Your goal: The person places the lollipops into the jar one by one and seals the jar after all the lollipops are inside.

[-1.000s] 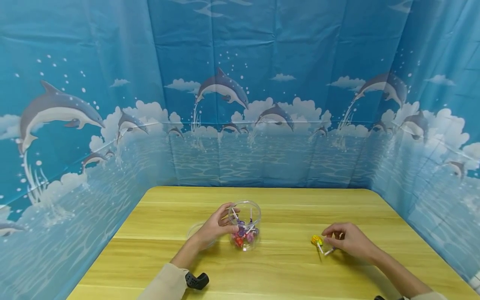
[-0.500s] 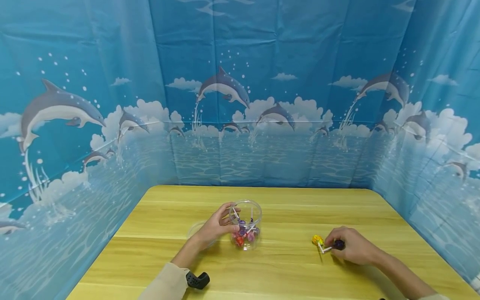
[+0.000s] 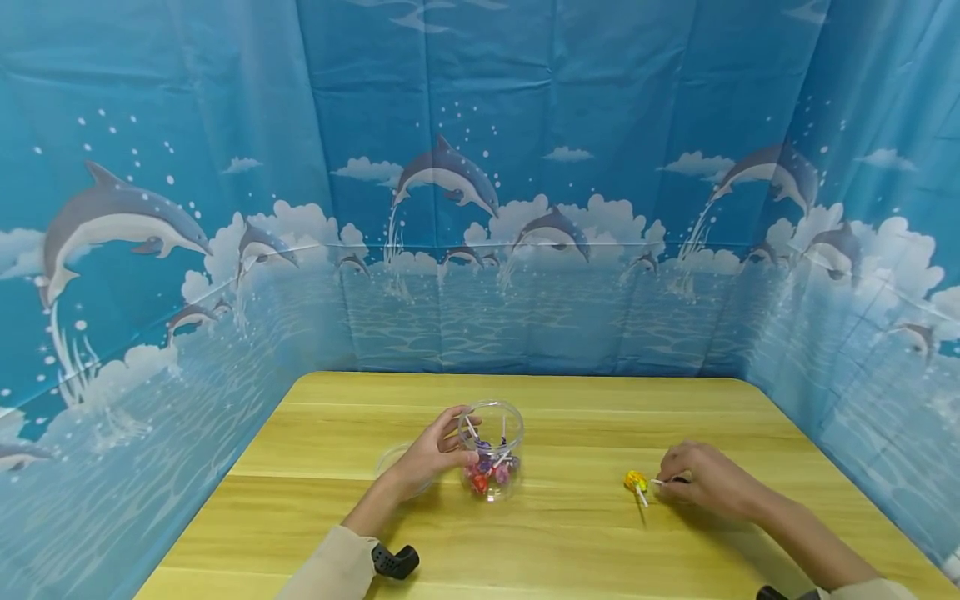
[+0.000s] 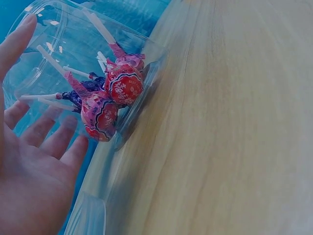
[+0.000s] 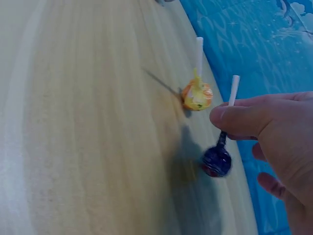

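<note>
My left hand [image 3: 433,457] grips the side of a clear plastic jar [image 3: 491,492], thumb in front and fingers behind. Several wrapped lollipops [image 4: 123,88] in red, pink and purple sit inside, their white sticks pointing various ways. In the right wrist view, my right hand [image 5: 281,129] pinches a dark purple lollipop [image 5: 216,161] by its stick between thumb and fingers, the round end hanging down. Beside it, a yellow lollipop [image 3: 635,481] stands on the table with its white stick up. In the head view, the purple lollipop is mostly hidden by the right fingers.
A clear round lid [image 3: 392,457] lies on the wooden table [image 3: 525,558], partly behind the left hand and forearm. A blue dolphin-print curtain [image 3: 480,317] surrounds the table's back and sides.
My right hand has picked up the purple lollipop, drawn it a little right of the yellow one and turned it. The left hand and jar have stayed put.
</note>
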